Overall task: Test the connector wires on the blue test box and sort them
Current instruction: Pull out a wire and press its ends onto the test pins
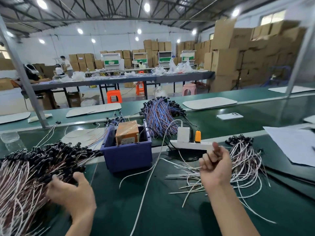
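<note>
The blue test box point(127, 155) stands in the middle of the green bench with an orange-brown tester point(127, 132) inside it. A big heap of black-tipped connector wires point(25, 164) lies at the left; my left hand point(71, 193) is at its edge, fingers curled into the wires. My right hand point(215, 165) is raised right of the box, fingers curled, pinching a thin white wire point(187, 165) near its end. Behind that hand lies a smaller pile of wires point(245, 157). Loose wires point(185, 183) are scattered below it.
A white power strip point(190, 144) with a white plug and an orange plug lies behind my right hand. A blue-red wire bundle point(160, 114) sits behind the box. A phone point(229, 116) and white paper point(293, 143) lie at the right. A metal post point(25, 82) rises at the left.
</note>
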